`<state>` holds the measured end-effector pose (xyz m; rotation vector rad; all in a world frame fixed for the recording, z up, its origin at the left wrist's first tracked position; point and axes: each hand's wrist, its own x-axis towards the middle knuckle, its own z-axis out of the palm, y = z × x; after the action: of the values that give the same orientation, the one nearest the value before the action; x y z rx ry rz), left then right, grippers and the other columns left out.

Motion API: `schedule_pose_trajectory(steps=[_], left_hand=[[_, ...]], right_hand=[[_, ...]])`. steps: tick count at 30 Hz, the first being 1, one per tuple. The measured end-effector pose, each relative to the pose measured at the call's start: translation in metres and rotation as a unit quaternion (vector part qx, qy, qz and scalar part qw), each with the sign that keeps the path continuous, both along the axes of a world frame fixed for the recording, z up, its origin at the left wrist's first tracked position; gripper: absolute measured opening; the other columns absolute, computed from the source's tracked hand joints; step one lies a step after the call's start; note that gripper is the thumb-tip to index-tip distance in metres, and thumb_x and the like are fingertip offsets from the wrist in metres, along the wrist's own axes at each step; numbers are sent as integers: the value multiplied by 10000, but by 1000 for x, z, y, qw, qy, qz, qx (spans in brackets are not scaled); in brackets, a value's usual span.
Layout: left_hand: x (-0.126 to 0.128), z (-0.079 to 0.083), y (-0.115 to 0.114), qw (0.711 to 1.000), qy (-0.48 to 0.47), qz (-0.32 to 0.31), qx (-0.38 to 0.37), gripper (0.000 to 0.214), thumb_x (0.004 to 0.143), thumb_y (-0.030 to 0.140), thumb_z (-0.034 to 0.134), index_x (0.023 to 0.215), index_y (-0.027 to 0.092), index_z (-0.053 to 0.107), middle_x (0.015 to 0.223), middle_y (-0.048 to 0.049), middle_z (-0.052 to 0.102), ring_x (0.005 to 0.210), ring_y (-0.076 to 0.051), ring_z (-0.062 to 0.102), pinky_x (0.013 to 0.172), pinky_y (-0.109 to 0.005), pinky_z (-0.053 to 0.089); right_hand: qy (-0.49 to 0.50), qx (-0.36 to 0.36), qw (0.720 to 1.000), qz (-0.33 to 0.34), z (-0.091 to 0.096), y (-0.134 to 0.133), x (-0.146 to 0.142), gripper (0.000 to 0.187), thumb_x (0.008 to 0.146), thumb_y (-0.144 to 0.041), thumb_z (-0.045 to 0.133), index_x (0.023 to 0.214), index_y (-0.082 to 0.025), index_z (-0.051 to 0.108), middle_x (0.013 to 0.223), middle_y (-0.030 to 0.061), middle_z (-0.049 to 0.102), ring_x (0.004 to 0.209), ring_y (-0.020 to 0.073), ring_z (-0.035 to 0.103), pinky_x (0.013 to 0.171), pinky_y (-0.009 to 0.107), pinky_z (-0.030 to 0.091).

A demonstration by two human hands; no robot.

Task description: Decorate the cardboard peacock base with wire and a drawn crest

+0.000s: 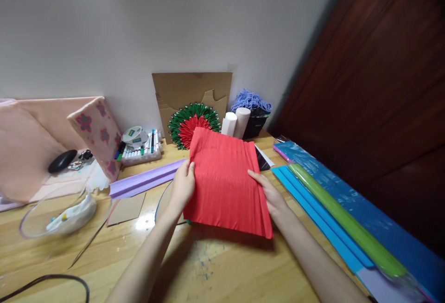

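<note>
A folded sheet of red crepe paper (225, 182) is held up over the wooden table (215, 266), tilted toward me. My left hand (182, 184) grips its left edge, thumb on top and fingers behind. My right hand (271, 194) holds its right edge the same way. Under the paper, a round blue-rimmed disc (160, 205) lies on the table, mostly hidden.
Blue paper sheets (323, 210) and a green roll (344, 222) lie at the right. A purple roll (146, 180), cardboard scrap (127, 209), glass bowl (57, 212) and marker box (142, 147) sit left. A red-green paper rosette (193, 124), white tubes (236, 122) and yarn (252, 101) stand by the wall.
</note>
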<state>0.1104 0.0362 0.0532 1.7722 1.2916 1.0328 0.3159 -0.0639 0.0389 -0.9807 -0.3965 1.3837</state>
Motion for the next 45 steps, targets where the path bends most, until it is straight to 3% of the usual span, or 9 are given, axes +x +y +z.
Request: schedule_pose_trajectory(steps=[8, 14, 17, 20, 27, 37, 41, 43, 45], left_hand=[[-15, 2, 10, 998, -32, 13, -46, 144, 834, 235, 422, 866, 143, 529, 939, -92, 627, 931, -221, 573, 861, -351, 417], [-8, 13, -9, 999, -21, -22, 30, 420, 778, 109, 486, 1187, 194, 445, 1107, -86, 598, 963, -197, 591, 858, -354, 445], [-3, 17, -20, 991, 56, -55, 105, 387, 764, 31, 441, 1089, 208, 552, 1023, -60, 612, 942, -189, 582, 845, -333, 449], [4, 17, -31, 982, 110, -71, 134, 340, 756, -10, 393, 930, 173, 621, 942, -73, 599, 896, -187, 577, 806, -315, 462], [28, 16, -65, 987, 78, -102, 98, 339, 834, 108, 405, 1156, 128, 511, 1076, -123, 546, 1039, -216, 533, 922, -369, 427], [43, 28, -95, 977, -93, -175, -85, 395, 807, 409, 561, 1132, 190, 510, 1137, -86, 533, 1115, -219, 484, 974, -353, 370], [39, 25, -79, 963, -201, -147, -106, 288, 795, 337, 579, 1032, 177, 542, 1081, -71, 590, 1044, -205, 536, 943, -331, 387], [35, 27, -70, 949, -250, -151, -118, 249, 786, 314, 590, 986, 172, 550, 1059, -64, 611, 1003, -192, 562, 906, -310, 412], [30, 31, -65, 937, -283, -154, -139, 259, 766, 317, 615, 970, 171, 549, 1039, -59, 629, 967, -182, 583, 864, -291, 435]], right_hand=[[-252, 20, 963, -95, -5, 5, 25, 280, 685, -399, 690, 851, -177, 656, 849, 42, 724, 870, 240, 660, 779, 336, 503], [-566, -55, 814, -120, -2, -1, 46, 320, 774, -465, 508, 865, -171, 596, 687, 67, 685, 689, 250, 637, 596, 310, 425], [-672, -84, 720, -150, 2, -6, 50, 282, 790, -422, 484, 923, -183, 554, 655, 57, 660, 665, 242, 621, 587, 301, 392], [-709, -74, 681, -166, 5, -9, 48, 272, 772, -381, 510, 961, -187, 480, 569, 8, 593, 560, 209, 569, 533, 279, 354], [-542, 47, 831, -115, 20, -19, 10, 183, 818, -352, 504, 902, -227, 401, 601, -34, 561, 489, 124, 514, 459, 212, 365], [-536, 218, 816, 6, 23, -38, -42, 171, 897, -254, 410, 1061, -224, 445, 831, 26, 589, 751, 158, 595, 679, 281, 478], [-559, 216, 792, -117, 15, -30, -35, 273, 847, -267, 512, 1115, -227, 482, 1092, 88, 544, 1043, 216, 531, 921, 391, 422], [-502, 178, 823, -198, 11, -22, -28, 424, 780, -321, 614, 1164, -239, 453, 1244, 105, 479, 1190, 239, 442, 1006, 428, 358], [-376, 136, 907, -134, 9, -15, -22, 540, 748, -405, 642, 1218, -248, 427, 1310, 110, 465, 1240, 245, 418, 1027, 441, 345]])
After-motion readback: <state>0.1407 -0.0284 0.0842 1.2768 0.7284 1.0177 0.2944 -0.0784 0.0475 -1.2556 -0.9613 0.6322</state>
